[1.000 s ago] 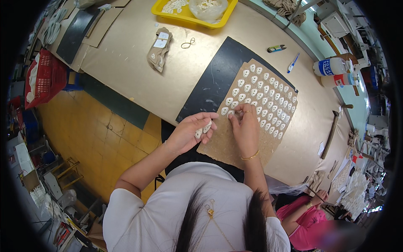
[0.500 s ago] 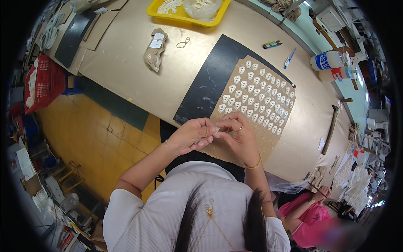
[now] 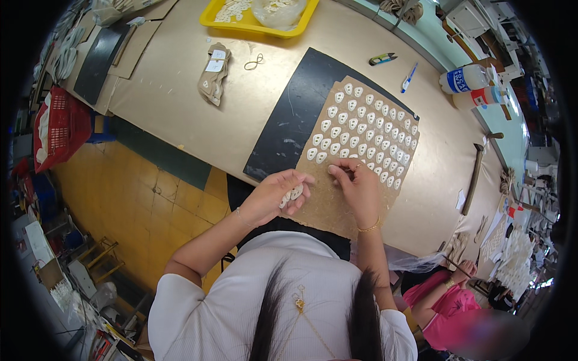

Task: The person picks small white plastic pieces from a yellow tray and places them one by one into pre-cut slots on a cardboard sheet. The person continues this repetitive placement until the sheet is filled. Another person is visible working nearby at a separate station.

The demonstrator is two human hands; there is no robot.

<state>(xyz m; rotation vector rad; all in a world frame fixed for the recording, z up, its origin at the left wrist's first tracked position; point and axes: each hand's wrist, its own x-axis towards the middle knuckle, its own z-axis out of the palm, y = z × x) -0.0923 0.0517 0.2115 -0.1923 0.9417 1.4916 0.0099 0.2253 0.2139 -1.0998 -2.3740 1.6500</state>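
At far left a red basket (image 3: 59, 123) stands on the floor beside my desk (image 3: 180, 90). On the desk lie a tan bundle of pieces (image 3: 214, 72) and, at its far edge, a yellow tray (image 3: 241, 24). My left hand (image 3: 274, 195) is curled shut around a small stack of white pieces (image 3: 293, 194), held just above the near desk edge. To its right a black mat (image 3: 295, 120) carries a brown cardboard sheet (image 3: 337, 204) set with rows of white pieces (image 3: 361, 129). My right hand (image 3: 358, 186), close beside the left but not touching it, rests on the sheet with fingertips pinched together at the nearest row; whether a piece sits between them I cannot tell. Further right lie a blue pen (image 3: 409, 77), white bottles (image 3: 466, 78) and a hammer (image 3: 475, 174). At lower right sits a person in pink (image 3: 448, 304).
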